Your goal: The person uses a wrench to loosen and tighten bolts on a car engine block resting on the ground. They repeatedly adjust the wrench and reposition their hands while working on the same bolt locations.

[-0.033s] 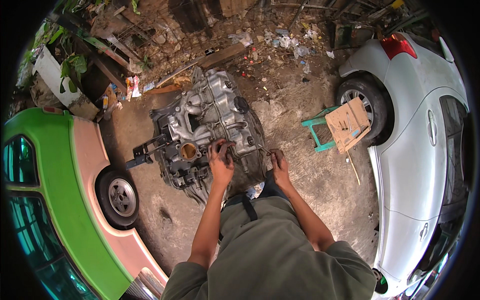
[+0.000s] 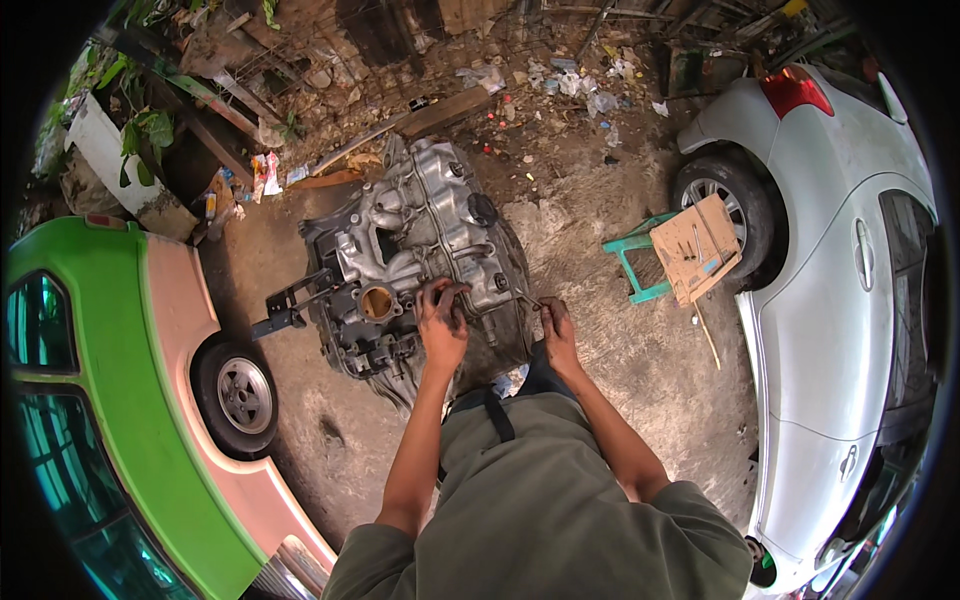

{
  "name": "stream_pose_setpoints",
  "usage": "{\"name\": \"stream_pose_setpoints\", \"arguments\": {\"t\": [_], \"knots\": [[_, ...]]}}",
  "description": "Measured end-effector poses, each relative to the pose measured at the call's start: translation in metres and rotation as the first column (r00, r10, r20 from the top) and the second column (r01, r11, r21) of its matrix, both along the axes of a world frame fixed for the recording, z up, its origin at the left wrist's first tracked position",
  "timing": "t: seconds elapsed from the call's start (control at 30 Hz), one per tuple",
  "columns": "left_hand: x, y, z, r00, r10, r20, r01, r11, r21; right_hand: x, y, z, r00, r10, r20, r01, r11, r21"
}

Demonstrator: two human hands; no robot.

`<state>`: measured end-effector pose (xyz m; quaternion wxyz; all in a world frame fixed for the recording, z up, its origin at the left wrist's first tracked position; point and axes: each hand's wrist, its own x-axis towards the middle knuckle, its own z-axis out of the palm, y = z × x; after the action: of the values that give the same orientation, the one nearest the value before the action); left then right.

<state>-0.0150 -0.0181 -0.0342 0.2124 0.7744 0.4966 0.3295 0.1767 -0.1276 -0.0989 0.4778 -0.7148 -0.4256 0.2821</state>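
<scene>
One engine is centred in the frame; a thin metal tool is gripped by the right hand, seemingly for leverage; any grasp by the left hand cannot be told.

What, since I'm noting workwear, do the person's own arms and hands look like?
The shirt is dull olive green, with short plain sleeves that leave both forearms bare. The left hand and right hand wear no gloves, and dark grime smudges the fingers. No watch or bracelet shows at either wrist.
</scene>
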Motion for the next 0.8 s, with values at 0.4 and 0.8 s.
{"name": "stream_pose_setpoints", "arguments": {"t": [0.4, 0.8], "knots": [[0.002, 0.007, -0.004, 1.000, -0.007, 0.015, 0.007, 1.000, 0.004, -0.014, 0.012, -0.009, 0.984, 0.067, -0.167, -0.068, 0.998, 0.003], [0.003, 0.007, -0.004, 1.000, -0.003, -0.024, 0.004, 1.000, 0.023, -0.019, 0.016, -0.005, 0.981, 0.052, -0.184, -0.053, 0.999, 0.000]]}}
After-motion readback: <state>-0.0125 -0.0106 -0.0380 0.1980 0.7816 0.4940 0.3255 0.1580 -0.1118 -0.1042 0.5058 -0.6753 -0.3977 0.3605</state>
